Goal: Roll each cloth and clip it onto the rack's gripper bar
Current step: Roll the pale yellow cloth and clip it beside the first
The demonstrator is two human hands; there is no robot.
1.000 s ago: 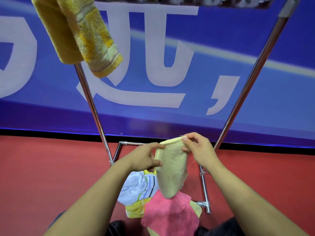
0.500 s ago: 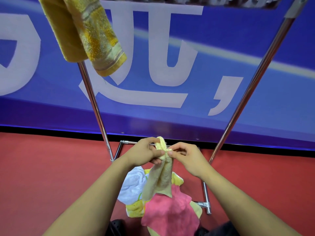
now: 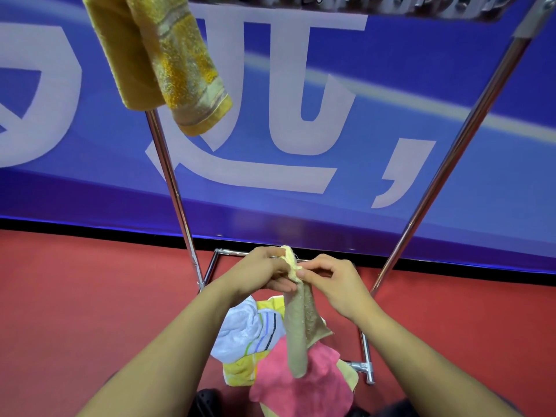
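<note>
I take this for a staged hall or event floor, not a home — a big blue banner (image 3: 301,115) with huge white characters fills the back, and red carpet (image 3: 75,296) runs up to it. My chrome rack (image 3: 168,176) stands straight on that carpet — cloths (image 3: 288,383) heaped at its foot.

beige cloth (image 3: 298,335) (rolled), both hands pinching
</note>
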